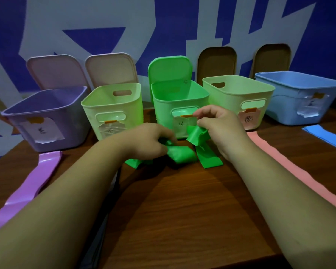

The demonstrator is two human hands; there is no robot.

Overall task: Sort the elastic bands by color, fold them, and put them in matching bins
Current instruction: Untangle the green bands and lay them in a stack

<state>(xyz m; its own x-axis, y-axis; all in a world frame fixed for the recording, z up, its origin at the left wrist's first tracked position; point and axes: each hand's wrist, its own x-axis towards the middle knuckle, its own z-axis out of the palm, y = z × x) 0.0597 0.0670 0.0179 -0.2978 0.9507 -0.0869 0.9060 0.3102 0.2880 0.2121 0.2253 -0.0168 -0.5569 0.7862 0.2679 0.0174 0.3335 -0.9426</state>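
The green elastic band [184,155] lies crumpled, running left to right; left hand [149,140] grips it, right hand [221,127] pinches its raised fold

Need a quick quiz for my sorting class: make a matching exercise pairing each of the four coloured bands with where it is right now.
Things:
1. purple band
2. green band
3. blue band
4. pink band

Places:
A. far right, in front of the blue bin
B. held by the left hand and right hand
C. on the table's left side, near the purple bin
D. flat, lying alongside the right arm

Pairs: 1-C, 2-B, 3-A, 4-D
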